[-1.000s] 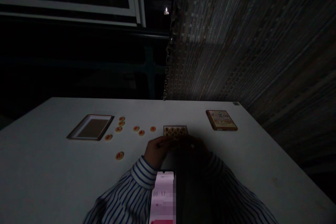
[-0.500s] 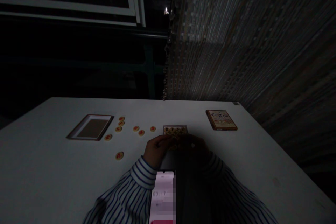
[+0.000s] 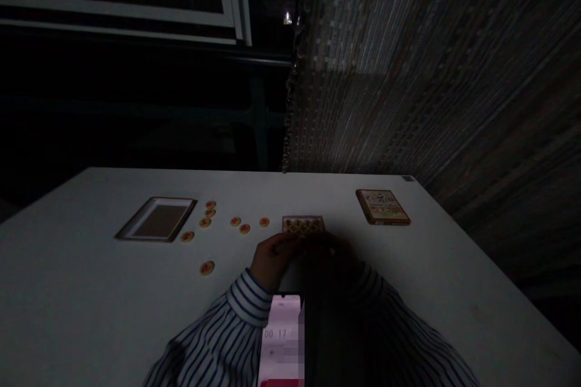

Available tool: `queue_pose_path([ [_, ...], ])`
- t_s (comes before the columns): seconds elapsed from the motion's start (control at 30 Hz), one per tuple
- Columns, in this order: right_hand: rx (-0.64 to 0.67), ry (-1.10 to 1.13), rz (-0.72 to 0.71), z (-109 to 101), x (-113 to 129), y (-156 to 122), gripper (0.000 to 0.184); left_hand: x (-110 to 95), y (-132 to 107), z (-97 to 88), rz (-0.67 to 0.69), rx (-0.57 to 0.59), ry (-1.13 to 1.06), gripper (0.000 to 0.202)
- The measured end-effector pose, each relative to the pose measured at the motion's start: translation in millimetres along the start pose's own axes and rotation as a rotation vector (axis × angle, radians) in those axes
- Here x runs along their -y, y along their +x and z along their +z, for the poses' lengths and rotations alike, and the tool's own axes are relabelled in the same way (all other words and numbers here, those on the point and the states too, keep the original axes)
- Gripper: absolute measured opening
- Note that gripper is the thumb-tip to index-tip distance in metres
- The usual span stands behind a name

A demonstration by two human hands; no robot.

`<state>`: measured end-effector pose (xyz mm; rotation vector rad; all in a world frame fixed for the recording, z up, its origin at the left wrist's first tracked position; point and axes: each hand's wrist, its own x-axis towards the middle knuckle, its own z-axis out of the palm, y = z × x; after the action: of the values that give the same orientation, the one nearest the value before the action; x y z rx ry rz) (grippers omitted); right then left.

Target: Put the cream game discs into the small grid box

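Note:
A small square tray [image 3: 303,224] packed with round tan game pieces marked in red lies at the middle of the white table [image 3: 91,290]. My left hand [image 3: 272,261] rests at the tray's near left edge, fingers curled over the pieces. My right hand [image 3: 338,254] sits at the near right edge, in deep shadow, so its fingers do not show. Several loose round pieces [image 3: 235,222] lie in a scatter to the left of the tray, with one more piece [image 3: 207,268] nearer to me. Both sleeves are striped.
An empty box half with a white rim [image 3: 157,219] lies at the left. A printed box lid [image 3: 382,207] lies at the right, near the table's far corner. A pink phone showing a timer [image 3: 281,338] stands just in front of me. A beaded curtain [image 3: 408,60] hangs behind.
My hands have shifted slightly over the tray, hiding more of its pieces. Nothing else has moved.

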<state>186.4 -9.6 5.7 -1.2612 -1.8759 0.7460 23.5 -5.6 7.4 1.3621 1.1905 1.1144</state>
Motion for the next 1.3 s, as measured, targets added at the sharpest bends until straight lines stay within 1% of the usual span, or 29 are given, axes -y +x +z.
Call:
queue_pose_path([
  [0.13,-0.034,0.005,-0.043,1.4,-5.0,0.6,0.023,2.9,0.6,0.0,-0.002,0.026,0.006,0.026],
  [0.2,-0.03,0.015,-0.05,1.6,-6.7,0.9,0.021,3.4,0.6,0.1,-0.007,0.023,0.011,0.026],
  [0.37,-0.001,0.03,-0.02,0.5,-5.4,1.6,0.021,0.4,-0.2,0.5,-0.028,0.004,-0.02,0.024],
  [0.5,-0.005,0.033,-0.012,-0.3,-1.6,0.3,0.021,-1.9,-0.2,0.5,-0.04,-0.011,-0.013,0.024],
  [0.63,-0.004,0.094,-0.006,0.1,-0.1,-1.2,0.024,-3.3,-0.2,0.4,-0.036,-0.014,-0.005,0.025],
  [0.83,0.014,0.14,-0.09,3.2,-12.4,0.8,0.031,-1.5,-0.5,0.5,-0.047,0.021,-0.04,0.024],
  [0.93,0.023,0.178,-0.08,4.9,-17.4,0.3,0.03,-1.1,-0.3,0.3,-0.032,0.011,-0.018,0.021],
  [1.0,0.026,0.203,-0.066,4.9,-16.5,-0.6,0.029,-1.8,-0.3,0.3,-0.037,0.004,-0.004,0.02],
  [1.07,0.024,0.19,-0.059,4.3,-13.1,-1.4,0.027,-2.5,-0.6,0.5,-0.055,0.015,-0.013,0.02],
  [1.2,-0.038,0.09,-0.049,3.9,-8.7,-1.3,0.024,-2.1,-0.8,0.9,-0.078,0.027,-0.054,0.022],
  [1.3,-0.077,0.037,-0.103,5.1,-11.8,0.1,0.023,-0.1,-0.2,0.8,-0.042,-0.002,-0.036,0.023],
])
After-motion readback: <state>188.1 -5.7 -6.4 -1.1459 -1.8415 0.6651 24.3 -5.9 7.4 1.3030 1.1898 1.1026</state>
